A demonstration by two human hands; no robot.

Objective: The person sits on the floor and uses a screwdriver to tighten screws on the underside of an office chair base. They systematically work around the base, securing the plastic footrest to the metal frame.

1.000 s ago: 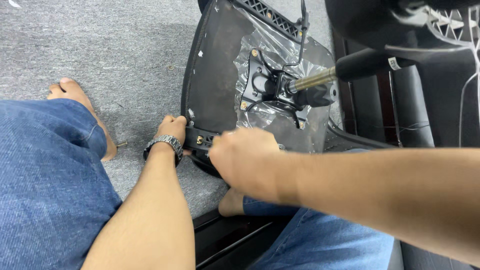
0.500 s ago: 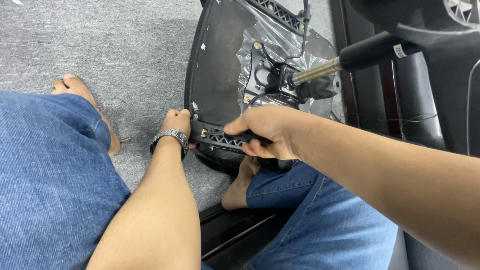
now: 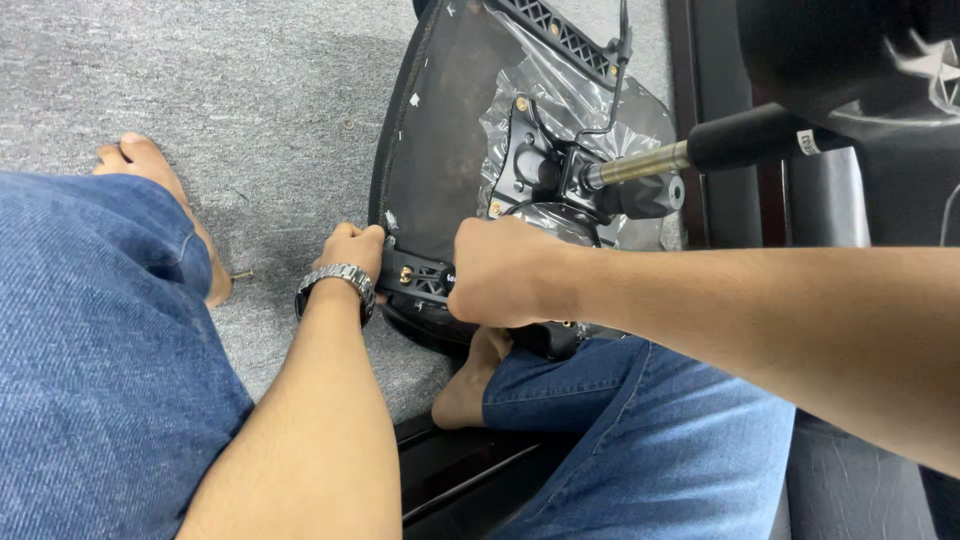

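Observation:
An upturned black office chair seat (image 3: 440, 150), partly wrapped in clear plastic, stands on edge on the grey carpet. A black metal mechanism plate (image 3: 545, 170) with a gas cylinder (image 3: 720, 145) is bolted to its underside. My left hand (image 3: 352, 250), with a metal wristwatch (image 3: 335, 285), grips the seat's lower left edge. My right hand (image 3: 505, 272) is closed over a black armrest bracket (image 3: 420, 278) with gold bolts at the seat's bottom edge.
My legs in blue jeans fill the left and the lower middle, with bare feet (image 3: 160, 190) on the carpet. A small gold screw (image 3: 241, 273) lies by my left foot. Black chair parts (image 3: 850, 60) fill the right side.
My right hand has slid right and a little up along the bracket, uncovering its bolts. The view has shifted, so the seat appears higher. My left hand keeps its grip.

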